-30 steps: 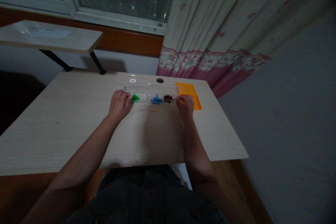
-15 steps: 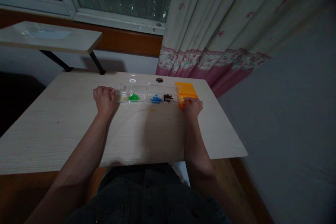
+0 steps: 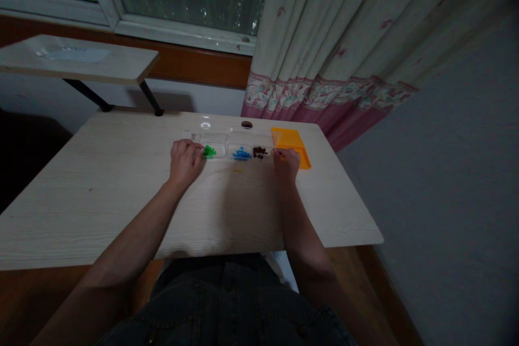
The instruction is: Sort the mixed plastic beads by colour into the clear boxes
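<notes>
My left hand [image 3: 186, 162] has its fingers curled at the left side of a clear compartment holding small green pieces [image 3: 209, 151]. It covers the left end of the clear box, and what its fingertips pinch is hidden. My right hand [image 3: 287, 165] is closed at the right end of the same row, in front of an orange tray [image 3: 303, 158]. Bits of orange show at its fingertips, too small to name. Between the hands lie small blue pieces [image 3: 241, 154] and dark brown pieces [image 3: 260, 152] in clear compartments.
Clear open lids [image 3: 213, 138] lie behind the compartments. A small yellow piece [image 3: 237, 170] rests on the table [image 3: 227, 205] in front. A raised shelf [image 3: 121, 62] stands at back left, a curtain [image 3: 300, 75] behind. The cable hole [image 3: 246, 125] is near the back edge.
My left hand has moved right, from the compartment with yellow pieces to beside the green ones, covering the left end. My right hand has shifted left, uncovering more of the orange tray.
</notes>
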Demonstrator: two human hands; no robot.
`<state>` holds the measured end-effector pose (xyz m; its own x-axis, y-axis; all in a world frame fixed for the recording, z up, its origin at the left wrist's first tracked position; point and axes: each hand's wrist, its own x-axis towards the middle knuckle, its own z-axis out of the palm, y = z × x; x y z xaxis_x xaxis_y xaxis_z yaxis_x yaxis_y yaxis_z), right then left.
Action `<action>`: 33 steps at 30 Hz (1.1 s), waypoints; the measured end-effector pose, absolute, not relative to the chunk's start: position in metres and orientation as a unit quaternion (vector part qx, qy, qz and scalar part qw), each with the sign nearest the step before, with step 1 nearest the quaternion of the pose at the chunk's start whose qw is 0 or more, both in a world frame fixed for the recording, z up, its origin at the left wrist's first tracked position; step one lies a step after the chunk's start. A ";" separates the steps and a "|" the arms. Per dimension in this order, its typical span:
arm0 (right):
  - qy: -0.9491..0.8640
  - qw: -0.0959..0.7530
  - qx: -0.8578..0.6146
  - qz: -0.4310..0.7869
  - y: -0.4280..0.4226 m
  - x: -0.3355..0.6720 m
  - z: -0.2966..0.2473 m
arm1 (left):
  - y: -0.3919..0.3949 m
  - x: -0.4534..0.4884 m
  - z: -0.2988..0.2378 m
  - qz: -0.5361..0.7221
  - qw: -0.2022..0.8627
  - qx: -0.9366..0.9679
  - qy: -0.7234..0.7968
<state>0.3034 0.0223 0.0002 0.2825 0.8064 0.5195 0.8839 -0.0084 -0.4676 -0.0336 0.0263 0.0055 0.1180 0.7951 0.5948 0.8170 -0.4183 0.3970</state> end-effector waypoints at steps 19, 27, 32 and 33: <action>-0.847 0.219 -0.485 0.021 0.002 0.228 -0.006 | 0.005 0.007 0.001 -0.251 -0.113 -0.901 -0.336; -0.851 0.230 -0.468 0.056 0.002 0.224 -0.005 | 0.008 0.004 0.001 -0.256 -0.112 -0.895 -0.348; -0.844 0.245 -0.461 0.122 0.011 0.246 0.004 | 0.009 0.005 -0.001 -0.248 -0.105 -0.897 -0.350; -0.843 0.238 -0.460 0.144 0.012 0.251 0.006 | 0.008 0.005 -0.002 -0.246 -0.102 -0.899 -0.347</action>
<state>0.2511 0.0122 0.0062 -0.4636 0.8440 0.2698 0.7071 0.5359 -0.4613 0.0047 0.0084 -0.0017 0.6389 0.6742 0.3705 0.5736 -0.7384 0.3547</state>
